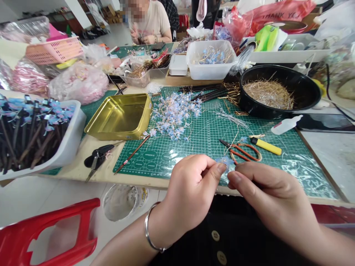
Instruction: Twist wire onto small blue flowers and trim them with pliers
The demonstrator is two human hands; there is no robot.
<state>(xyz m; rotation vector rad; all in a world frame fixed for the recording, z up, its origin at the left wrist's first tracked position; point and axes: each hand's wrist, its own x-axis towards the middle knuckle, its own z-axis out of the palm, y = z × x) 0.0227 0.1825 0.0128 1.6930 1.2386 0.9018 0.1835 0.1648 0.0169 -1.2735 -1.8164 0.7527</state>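
Above the front edge of the green cutting mat, my left hand pinches a small pale blue flower between thumb and finger. Close beside it, my right hand is closed in a pinch at the flower's right side; what lies between its fingertips is too small to make out. Just beyond my hands are red-handled scissors and a yellow-handled cutter. A heap of blue flowers on thin gold wires covers the middle of the mat. A brown stick lies left of my hands.
A gold tin and black-handled snips are at left, near a white bin of flowered stems. At back right stands a black bowl of gold wires. A white tub holds more flowers. Another person sits opposite.
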